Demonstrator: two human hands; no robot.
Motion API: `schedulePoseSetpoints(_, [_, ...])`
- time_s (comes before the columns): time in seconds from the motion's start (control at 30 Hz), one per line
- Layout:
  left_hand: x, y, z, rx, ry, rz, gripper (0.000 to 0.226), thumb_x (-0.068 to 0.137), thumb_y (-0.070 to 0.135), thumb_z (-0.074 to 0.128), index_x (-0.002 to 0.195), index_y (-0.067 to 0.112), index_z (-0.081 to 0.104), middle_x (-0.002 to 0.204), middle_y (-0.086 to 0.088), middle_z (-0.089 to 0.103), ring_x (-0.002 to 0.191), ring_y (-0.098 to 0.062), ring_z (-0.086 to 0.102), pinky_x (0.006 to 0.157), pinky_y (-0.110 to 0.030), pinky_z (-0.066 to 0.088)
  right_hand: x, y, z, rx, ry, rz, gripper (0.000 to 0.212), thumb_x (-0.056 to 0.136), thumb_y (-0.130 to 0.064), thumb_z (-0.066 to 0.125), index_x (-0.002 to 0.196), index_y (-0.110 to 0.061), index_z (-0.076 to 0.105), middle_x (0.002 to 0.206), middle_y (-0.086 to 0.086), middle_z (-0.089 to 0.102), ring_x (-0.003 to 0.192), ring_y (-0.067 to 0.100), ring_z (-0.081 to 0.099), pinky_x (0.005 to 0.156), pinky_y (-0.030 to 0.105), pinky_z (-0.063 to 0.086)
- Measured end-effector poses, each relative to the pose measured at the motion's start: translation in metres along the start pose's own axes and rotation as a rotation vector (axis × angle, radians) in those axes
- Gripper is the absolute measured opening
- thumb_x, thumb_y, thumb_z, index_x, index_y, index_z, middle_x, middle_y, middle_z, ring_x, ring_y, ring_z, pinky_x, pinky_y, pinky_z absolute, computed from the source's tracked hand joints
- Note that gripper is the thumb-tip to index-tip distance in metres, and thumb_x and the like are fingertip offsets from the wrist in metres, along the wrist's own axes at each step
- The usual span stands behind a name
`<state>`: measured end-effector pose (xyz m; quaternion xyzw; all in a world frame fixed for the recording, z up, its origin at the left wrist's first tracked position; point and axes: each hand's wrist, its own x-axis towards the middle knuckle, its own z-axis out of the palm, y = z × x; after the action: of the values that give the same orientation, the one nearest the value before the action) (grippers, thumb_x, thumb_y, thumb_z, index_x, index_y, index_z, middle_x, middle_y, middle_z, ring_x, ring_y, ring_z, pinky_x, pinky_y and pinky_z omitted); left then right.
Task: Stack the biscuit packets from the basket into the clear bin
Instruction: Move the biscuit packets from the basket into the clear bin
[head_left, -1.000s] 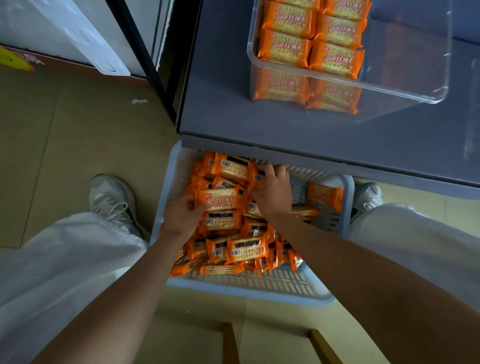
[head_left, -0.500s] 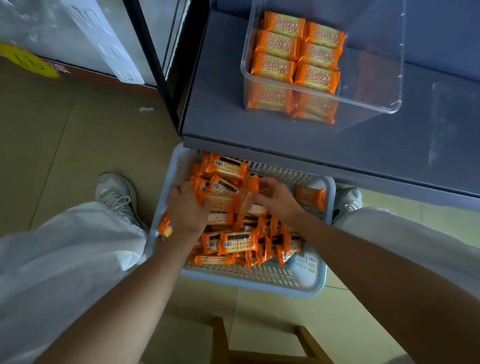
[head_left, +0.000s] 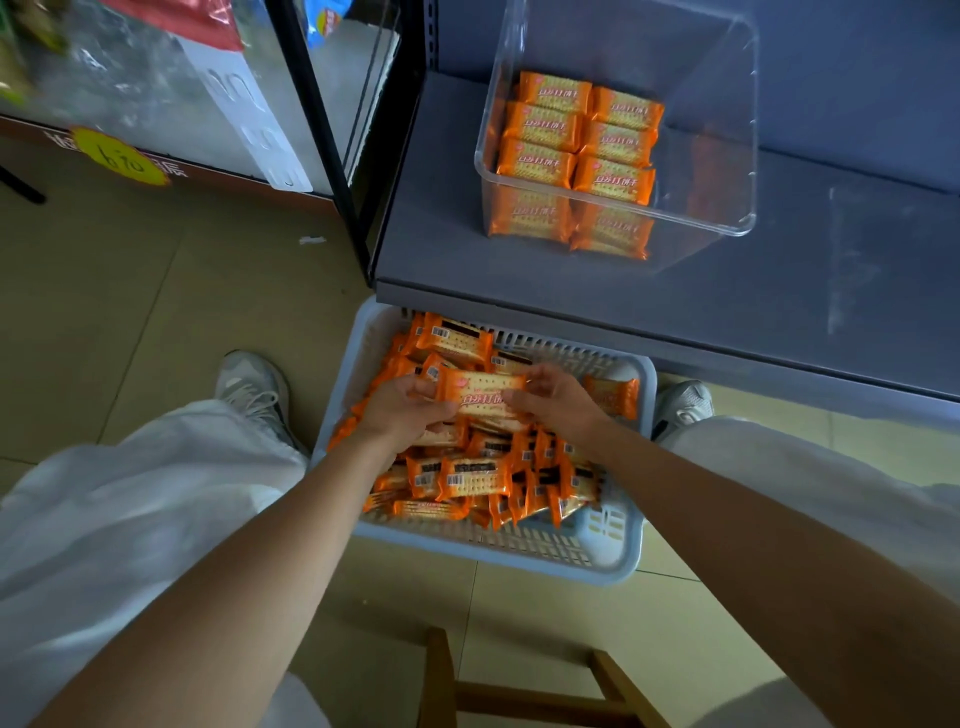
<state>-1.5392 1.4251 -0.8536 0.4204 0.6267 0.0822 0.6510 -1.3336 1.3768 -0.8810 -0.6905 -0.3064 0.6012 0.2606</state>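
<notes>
A pale blue slatted basket (head_left: 608, 556) on the floor holds several orange biscuit packets in a loose heap. My left hand (head_left: 400, 410) and my right hand (head_left: 556, 400) together grip a small bundle of packets (head_left: 480, 392) from its two ends, just above the heap. On the grey shelf (head_left: 779, 291) beyond stands the clear bin (head_left: 727, 218). Stacked packets (head_left: 576, 156) fill its left half in two neat columns; its right half shows bare plastic.
The basket's far end sits under the shelf edge. My knees in white trousers flank the basket, with a shoe (head_left: 254, 389) on the left and another (head_left: 680, 405) on the right. A black frame post (head_left: 322, 140) stands left of the shelf. A wooden stool (head_left: 524, 691) lies below.
Both hands came together from digging apart in the heap and now hold a bundle of packets between them, lifted slightly. The camera tilted up, showing more of the bin.
</notes>
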Motion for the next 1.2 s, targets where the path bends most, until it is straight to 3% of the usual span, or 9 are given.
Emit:
schedulePoseSetpoints(0.13, [0.000,-0.011,0.001,0.081,-0.019,-0.003,0.015,0.081,0.012,0.075,0.085,0.018,0.061,0.084,-0.001,0.069,0.070,-0.010,0.063,0.058,-0.016,0.047,-0.001,0.010,0.008,-0.238,-0.106,-0.100,0.059,0.078,-0.018,0.078,0.127,-0.025,0.046,0.118,0.002,0.054,0.097,0.015,0.061,0.073,0.028,0.057])
schedulePoseSetpoints(0.3, [0.015,-0.030,-0.002,0.186,-0.028,-0.026,0.011,0.084,0.019,0.072,0.085,0.019,0.061,0.088,0.000,0.067,0.083,-0.014,0.061,0.073,-0.026,0.045,0.010,0.021,0.011,-0.354,-0.149,-0.035,0.046,0.081,-0.020,0.076,0.121,-0.023,0.052,0.112,-0.003,0.054,0.080,0.005,0.059,0.053,0.011,0.046])
schedulePoseSetpoints(0.37, [0.027,-0.037,-0.004,0.316,0.123,0.039,0.015,0.087,0.025,0.069,0.098,0.019,0.060,0.096,0.006,0.062,0.094,-0.014,0.057,0.079,-0.027,0.043,0.017,0.027,0.011,-0.325,-0.094,-0.005,0.047,0.082,-0.023,0.074,0.123,-0.025,0.051,0.114,-0.001,0.055,0.083,0.008,0.059,0.055,0.014,0.047])
schedulePoseSetpoints(0.5, [0.048,-0.046,-0.012,0.536,0.399,0.144,0.035,0.086,0.022,0.061,0.119,0.012,0.056,0.117,-0.014,0.059,0.111,-0.031,0.054,0.090,-0.044,0.047,0.032,0.036,0.013,-0.338,0.027,-0.012,0.048,0.082,-0.023,0.074,0.125,-0.026,0.052,0.121,0.001,0.055,0.097,0.014,0.058,0.067,0.021,0.049])
schedulePoseSetpoints(0.67, [0.066,-0.054,-0.012,0.541,0.212,0.177,0.033,0.096,0.025,0.052,0.124,0.008,0.057,0.117,-0.012,0.065,0.108,-0.031,0.060,0.092,-0.044,0.047,0.049,0.043,0.028,-0.302,-0.010,-0.052,0.044,0.083,-0.020,0.074,0.121,-0.027,0.053,0.126,-0.001,0.055,0.108,0.016,0.057,0.084,0.030,0.054])
schedulePoseSetpoints(0.87, [0.067,-0.053,-0.003,0.444,0.252,0.093,0.026,0.096,0.012,0.051,0.120,0.006,0.058,0.111,-0.013,0.065,0.104,-0.029,0.060,0.077,-0.026,0.036,0.059,0.044,0.046,-0.256,-0.014,0.002,0.050,0.087,-0.019,0.069,0.132,-0.022,0.045,0.112,-0.003,0.053,0.083,0.008,0.057,0.063,0.019,0.052])
schedulePoseSetpoints(1.03, [0.061,-0.041,0.001,0.166,0.166,-0.008,0.037,0.087,0.032,0.069,0.117,0.016,0.055,0.101,0.004,0.058,0.093,-0.015,0.056,0.079,-0.028,0.043,0.056,0.045,0.035,-0.183,-0.075,0.033,0.051,0.087,-0.020,0.069,0.133,-0.022,0.047,0.119,0.001,0.056,0.095,0.013,0.061,0.075,0.024,0.055])
schedulePoseSetpoints(1.1, [0.059,-0.039,0.002,0.104,0.129,-0.022,0.044,0.082,0.032,0.075,0.117,0.019,0.052,0.104,0.004,0.058,0.098,-0.016,0.057,0.083,-0.031,0.048,0.053,0.045,0.030,-0.182,-0.108,0.036,0.051,0.086,-0.023,0.070,0.132,-0.024,0.048,0.119,0.001,0.057,0.097,0.013,0.061,0.075,0.023,0.054])
schedulePoseSetpoints(1.2, [0.054,-0.030,0.002,-0.010,0.096,-0.035,0.044,0.082,0.024,0.075,0.120,0.020,0.052,0.106,0.002,0.060,0.098,-0.016,0.058,0.072,-0.023,0.048,0.049,0.041,0.023,-0.178,-0.125,0.004,0.049,0.086,-0.026,0.071,0.128,-0.031,0.048,0.121,-0.001,0.054,0.104,0.016,0.060,0.080,0.026,0.054])
